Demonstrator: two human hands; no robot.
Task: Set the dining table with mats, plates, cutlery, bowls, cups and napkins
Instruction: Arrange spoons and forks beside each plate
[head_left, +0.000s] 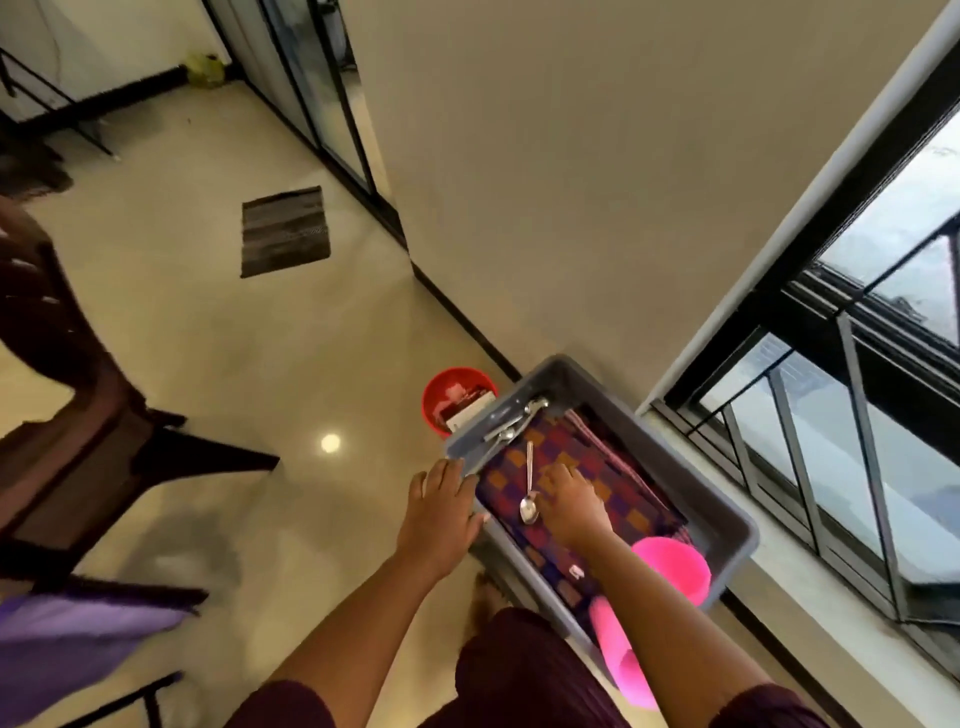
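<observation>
A grey plastic tub (724, 512) stands by the window wall. Inside lie purple-and-orange checked mats (631, 512) with a single steel spoon (529, 501) on top. More cutlery (511, 420) is bunched at the tub's far corner. Two pink cups (675, 564) sit at the near end, one upright and one on its side. My left hand (441, 512) rests on the tub's left rim with fingers spread. My right hand (571, 501) lies on the mats beside the spoon, its fingertips curling down into the cloth.
A red bucket (441, 402) stands on the floor just beyond the tub. A dark wooden table (57, 332) and its legs fill the left side, with a purple cloth (78, 639) below. A dark floor mat (285, 231) lies farther off.
</observation>
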